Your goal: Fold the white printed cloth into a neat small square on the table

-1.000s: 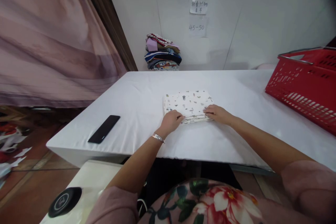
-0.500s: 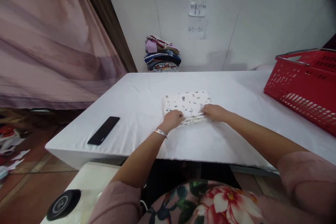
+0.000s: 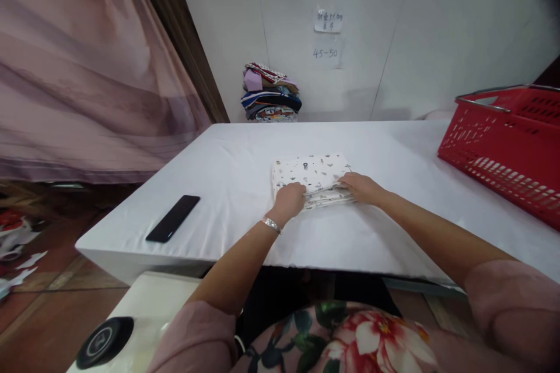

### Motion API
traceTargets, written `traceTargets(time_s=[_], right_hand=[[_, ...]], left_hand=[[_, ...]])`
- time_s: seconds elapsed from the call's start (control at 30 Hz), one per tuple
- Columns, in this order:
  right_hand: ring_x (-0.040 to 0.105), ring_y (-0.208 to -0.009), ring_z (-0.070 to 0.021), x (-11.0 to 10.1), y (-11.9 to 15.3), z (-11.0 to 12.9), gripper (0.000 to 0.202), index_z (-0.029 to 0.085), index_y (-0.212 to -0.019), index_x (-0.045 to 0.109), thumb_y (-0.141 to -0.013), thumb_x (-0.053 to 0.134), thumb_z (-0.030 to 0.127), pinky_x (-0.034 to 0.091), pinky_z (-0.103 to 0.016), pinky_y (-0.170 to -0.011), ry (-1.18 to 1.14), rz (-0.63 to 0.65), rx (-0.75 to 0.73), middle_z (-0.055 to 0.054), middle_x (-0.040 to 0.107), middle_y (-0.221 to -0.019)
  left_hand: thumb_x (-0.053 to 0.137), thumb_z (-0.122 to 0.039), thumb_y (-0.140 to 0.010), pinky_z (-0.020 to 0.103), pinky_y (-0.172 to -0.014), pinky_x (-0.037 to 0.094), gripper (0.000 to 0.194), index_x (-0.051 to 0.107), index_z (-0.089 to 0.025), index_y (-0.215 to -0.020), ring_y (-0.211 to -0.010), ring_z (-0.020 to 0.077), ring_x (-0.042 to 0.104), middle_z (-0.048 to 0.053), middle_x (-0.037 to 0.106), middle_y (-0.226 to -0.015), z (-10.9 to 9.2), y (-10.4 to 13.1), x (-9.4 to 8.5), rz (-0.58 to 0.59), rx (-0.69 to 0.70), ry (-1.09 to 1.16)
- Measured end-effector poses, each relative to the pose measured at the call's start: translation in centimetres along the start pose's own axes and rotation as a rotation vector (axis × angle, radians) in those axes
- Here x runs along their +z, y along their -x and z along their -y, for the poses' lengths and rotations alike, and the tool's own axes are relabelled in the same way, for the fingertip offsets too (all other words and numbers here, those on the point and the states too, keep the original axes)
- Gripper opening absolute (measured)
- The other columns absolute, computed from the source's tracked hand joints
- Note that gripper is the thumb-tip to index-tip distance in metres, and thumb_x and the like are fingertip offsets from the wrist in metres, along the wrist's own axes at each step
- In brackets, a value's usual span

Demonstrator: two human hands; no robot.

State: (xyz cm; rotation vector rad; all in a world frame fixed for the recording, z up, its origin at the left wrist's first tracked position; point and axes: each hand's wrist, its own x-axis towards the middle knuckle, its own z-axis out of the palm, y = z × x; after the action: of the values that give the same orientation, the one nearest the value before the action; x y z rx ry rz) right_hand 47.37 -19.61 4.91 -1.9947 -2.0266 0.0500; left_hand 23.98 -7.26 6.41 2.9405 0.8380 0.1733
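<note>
A folded white cloth (image 3: pixel 312 170) with a small scattered print lies on the white-covered table (image 3: pixel 231 186), in several layers. My left hand (image 3: pixel 291 198), a silver bracelet at its wrist, is closed on the cloth's near left edge. At the near right edge, my right hand (image 3: pixel 361 187) pinches the upper layer. Between the two hands that layer is lifted a little, and the folds beneath show along the near side. The fingertips of both hands are partly hidden by the cloth and the hands themselves.
A black phone (image 3: pixel 174 218) lies on the table to the left. At the right stands a red plastic basket (image 3: pixel 503 157) with a metal handle. A pile of folded fabrics (image 3: pixel 271 96) rises behind the far edge, against the wall. A pink curtain (image 3: pixel 87 70) hangs at the left.
The upper layer's near edge has been raised slightly, so the gap to the folds below is wider. Both hands have stayed at nearly the same places.
</note>
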Motion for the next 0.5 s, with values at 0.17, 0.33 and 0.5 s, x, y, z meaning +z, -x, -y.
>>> traceTargets(time_s=[0.17,0.33,0.5], right_hand=[[0.057,-0.096,-0.0225,0.4,1.6,0.1,0.033,0.023,-0.11,0.061,-0.087,0.037,0.015,0.047,-0.036,-0.081,0.018,-0.022,-0.066,-0.009,0.064,-0.103],[0.055,-0.099,-0.0246,0.4,2.2,0.2,0.037,0.024,-0.112,0.062,-0.085,0.039,0.014,0.047,-0.038,-0.081,0.023,-0.095,-0.084,-0.01,0.064,-0.104],[0.057,-0.094,-0.0242,1.0,2.7,-0.3,0.031,0.023,-0.108,0.065,-0.09,0.039,0.024,0.046,-0.04,-0.081,0.017,-0.098,-0.158,-0.01,0.064,-0.103]], left_hand=[[0.042,-0.012,-0.083,0.032,-0.072,0.041,0.018,0.059,-0.018,-0.086,-0.085,0.0197,0.054,0.007,0.058,-0.087,-0.1,1.3,0.2,-0.076,0.149,-0.047],[0.04,-0.013,-0.086,0.033,-0.073,0.041,0.018,0.058,-0.018,-0.088,-0.086,0.0204,0.052,0.007,0.057,-0.089,-0.1,2.0,0.5,-0.089,0.166,-0.018],[0.039,-0.015,-0.088,0.034,-0.074,0.041,0.02,0.059,-0.019,-0.09,-0.086,0.0202,0.051,0.007,0.057,-0.088,0.1,2.1,1.2,-0.086,0.171,0.007]])
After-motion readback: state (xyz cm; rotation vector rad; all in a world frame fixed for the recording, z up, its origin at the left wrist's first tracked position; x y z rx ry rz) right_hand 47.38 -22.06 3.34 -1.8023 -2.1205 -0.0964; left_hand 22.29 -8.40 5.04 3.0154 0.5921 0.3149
